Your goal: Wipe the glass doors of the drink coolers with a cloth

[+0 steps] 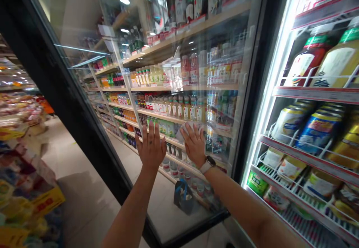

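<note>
My left hand lies flat against the glass pane of a refrigerator door, its fingers spread. My right hand presses on the same pane, just to the right. Under its fingertips is a crumpled white cloth, though the glare makes the material hard to be sure of. A pale smartwatch sits on my right wrist. The door's thick black frame runs diagonally to the left of my left hand.
Lit refrigerator shelves to the right hold bottles and cans behind wire racks. The pane reflects rows of stocked shelves. A tiled store floor lies at the lower left, beside a stacked display of packaged goods.
</note>
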A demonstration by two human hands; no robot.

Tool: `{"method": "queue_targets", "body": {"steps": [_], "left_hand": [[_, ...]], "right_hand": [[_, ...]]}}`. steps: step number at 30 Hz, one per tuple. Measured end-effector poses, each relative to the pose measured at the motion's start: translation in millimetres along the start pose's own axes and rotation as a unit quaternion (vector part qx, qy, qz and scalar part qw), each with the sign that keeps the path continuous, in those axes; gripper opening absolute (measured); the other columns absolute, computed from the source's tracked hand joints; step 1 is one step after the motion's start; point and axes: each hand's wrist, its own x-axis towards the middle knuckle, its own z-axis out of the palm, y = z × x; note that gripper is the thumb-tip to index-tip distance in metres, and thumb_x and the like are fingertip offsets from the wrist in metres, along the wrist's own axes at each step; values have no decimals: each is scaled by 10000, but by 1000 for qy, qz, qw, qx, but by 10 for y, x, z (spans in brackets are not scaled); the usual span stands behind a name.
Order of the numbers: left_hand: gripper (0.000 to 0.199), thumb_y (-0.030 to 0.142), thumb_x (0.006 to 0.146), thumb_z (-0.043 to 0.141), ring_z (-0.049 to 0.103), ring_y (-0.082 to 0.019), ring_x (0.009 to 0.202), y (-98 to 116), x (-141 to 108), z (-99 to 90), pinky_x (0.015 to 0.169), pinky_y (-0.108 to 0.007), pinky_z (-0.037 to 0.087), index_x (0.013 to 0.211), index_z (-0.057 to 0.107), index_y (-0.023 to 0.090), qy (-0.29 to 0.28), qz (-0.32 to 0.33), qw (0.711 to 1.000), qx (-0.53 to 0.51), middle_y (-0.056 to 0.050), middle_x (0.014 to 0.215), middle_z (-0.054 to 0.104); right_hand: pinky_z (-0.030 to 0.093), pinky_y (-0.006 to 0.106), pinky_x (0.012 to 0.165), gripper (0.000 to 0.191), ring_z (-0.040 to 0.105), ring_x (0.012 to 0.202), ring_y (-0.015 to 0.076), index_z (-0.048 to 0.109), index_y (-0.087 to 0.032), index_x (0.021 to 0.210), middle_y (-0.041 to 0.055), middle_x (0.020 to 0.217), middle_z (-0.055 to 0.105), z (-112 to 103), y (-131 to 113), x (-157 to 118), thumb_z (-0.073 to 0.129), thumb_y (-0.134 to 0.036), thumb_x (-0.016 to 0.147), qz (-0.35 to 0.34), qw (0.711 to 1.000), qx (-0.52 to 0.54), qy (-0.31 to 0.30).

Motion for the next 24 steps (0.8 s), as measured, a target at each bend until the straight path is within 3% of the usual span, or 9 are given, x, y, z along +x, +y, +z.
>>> {"method": "queue_targets", "body": {"steps": [5, 9, 14, 17, 21, 24], "left_hand": [[642, 302, 942, 519, 204, -248, 1474, -100, -55, 70, 1231, -484, 42, 1525, 256, 240, 6, 26, 1000, 9, -123, 1523, 380], [584, 227, 947, 504, 277, -218, 1451, -87, -92, 126, 1231, -488, 22, 1491, 323, 337, -9, 57, 998, -5, -78, 1486, 453], [644, 290, 966, 470, 172, -273, 1486, 403, -146, 244, 1215, -575, 37, 1537, 181, 220, -22, -60, 998, -10, -140, 1538, 349], [679, 334, 955, 500, 196, -272, 1483, 681, -247, 385, 1214, -580, 33, 1538, 165, 238, -26, -54, 998, -29, -130, 1532, 363], [652, 335, 948, 518, 241, -255, 1469, 759, -343, 498, 1220, -556, 40, 1525, 225, 258, -26, -45, 998, -21, -126, 1493, 427], [630, 348, 953, 500, 286, -267, 1451, 729, -356, 506, 1215, -571, 48, 1521, 237, 273, -35, -50, 998, -34, -131, 1503, 402]], "right_hand": [[142, 626, 1194, 641, 32, 1522, 259, 205, -237, 1556, 64, 1621, 238, -259, 361, 692, 320, -130, 935, 78, 994, -13, 70], [139, 642, 1190, 662, 19, 1522, 266, 121, -252, 1570, 58, 1635, 190, -227, 341, 719, 302, -138, 944, 87, 993, -9, 82], [182, 626, 1185, 666, 58, 1519, 284, 155, -250, 1565, 75, 1632, 201, -51, 279, 264, 374, -144, 946, 62, 996, -14, 62], [213, 618, 1176, 645, 115, 1511, 289, 272, -265, 1536, 74, 1620, 243, 62, 303, -136, 430, -125, 927, 43, 998, -22, 28], [259, 619, 1154, 616, 134, 1507, 297, 396, -252, 1482, 90, 1583, 334, 183, 281, -700, 428, -72, 894, 38, 999, -30, -14], [293, 630, 1130, 600, 168, 1498, 314, 453, -227, 1449, 116, 1538, 410, 198, 237, -953, 422, -54, 876, 41, 998, -27, -36]]}}
